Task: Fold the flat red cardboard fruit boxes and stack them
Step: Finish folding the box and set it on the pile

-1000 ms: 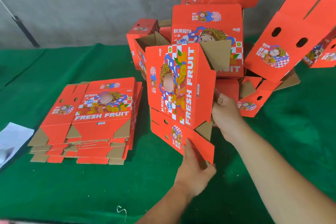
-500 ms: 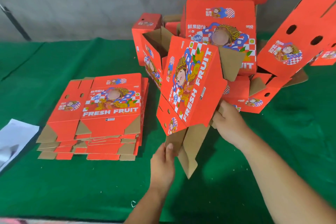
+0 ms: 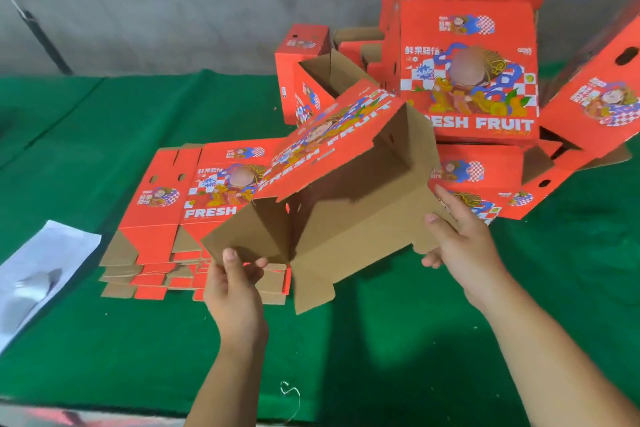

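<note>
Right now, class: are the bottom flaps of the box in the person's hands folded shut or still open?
Open. The held box shows its brown inside, flaps splayed outward; left hand pinches one flap, right hand holds another.

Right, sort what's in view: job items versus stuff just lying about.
Job: half-folded box held by left hand and right hand; flat box stack; folded box pile.
Lying about: white paper; thin wire.

"FRESH FRUIT" on folded box
</note>
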{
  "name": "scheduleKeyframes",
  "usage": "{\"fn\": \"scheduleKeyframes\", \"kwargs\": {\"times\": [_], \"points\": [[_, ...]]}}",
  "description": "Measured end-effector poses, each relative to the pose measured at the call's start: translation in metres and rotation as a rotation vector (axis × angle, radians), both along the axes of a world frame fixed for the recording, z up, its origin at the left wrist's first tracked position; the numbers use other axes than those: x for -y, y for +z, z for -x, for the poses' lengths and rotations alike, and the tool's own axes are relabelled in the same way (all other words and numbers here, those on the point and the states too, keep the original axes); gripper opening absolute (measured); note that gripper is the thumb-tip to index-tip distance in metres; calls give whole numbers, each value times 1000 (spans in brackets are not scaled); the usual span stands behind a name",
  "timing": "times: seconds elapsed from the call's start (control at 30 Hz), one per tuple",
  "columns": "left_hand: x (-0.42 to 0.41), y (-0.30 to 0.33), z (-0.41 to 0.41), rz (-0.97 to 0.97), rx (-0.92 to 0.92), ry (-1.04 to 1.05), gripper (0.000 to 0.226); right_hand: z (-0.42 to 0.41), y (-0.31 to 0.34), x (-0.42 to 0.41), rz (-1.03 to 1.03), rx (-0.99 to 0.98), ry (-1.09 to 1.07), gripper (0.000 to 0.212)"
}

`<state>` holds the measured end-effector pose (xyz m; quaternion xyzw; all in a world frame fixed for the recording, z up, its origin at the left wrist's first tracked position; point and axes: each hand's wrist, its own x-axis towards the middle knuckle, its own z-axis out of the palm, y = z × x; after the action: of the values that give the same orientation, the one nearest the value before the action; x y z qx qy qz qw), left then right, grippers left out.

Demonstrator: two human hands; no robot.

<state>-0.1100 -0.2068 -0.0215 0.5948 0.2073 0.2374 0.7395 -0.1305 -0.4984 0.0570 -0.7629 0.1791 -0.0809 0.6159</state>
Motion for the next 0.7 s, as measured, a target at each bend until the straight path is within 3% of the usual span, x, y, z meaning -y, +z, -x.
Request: {"fn": "scheduleKeyframes", "kwargs": {"times": [0.1, 0.17, 0.3, 0.33, 0.43, 0.6, 0.7], "points": [[3, -1, -4, -46, 22, 33, 22, -1, -1, 0, 11, -17, 27, 55], [11, -6, -1, -58, -7, -56, 12, -1, -1, 3, 3, -46, 26, 58], [31, -37, 9, 92, -340, -443, 86, -3, -2, -5, -17, -95, 57, 36], [36, -44, 10, 172, -450, -567, 87, -2, -3, -8, -33, -101, 52, 36], [43, -61, 14, 311, -646, -775, 60, 1, -8, -4, -44, -147, 64, 31], [39, -65, 11, 278, -593, -723, 60, 1, -10, 12, 32, -226, 84, 22], [41, -66, 11, 138, -559, -675, 56, -2, -13, 12, 134, -231, 69, 18]]}}
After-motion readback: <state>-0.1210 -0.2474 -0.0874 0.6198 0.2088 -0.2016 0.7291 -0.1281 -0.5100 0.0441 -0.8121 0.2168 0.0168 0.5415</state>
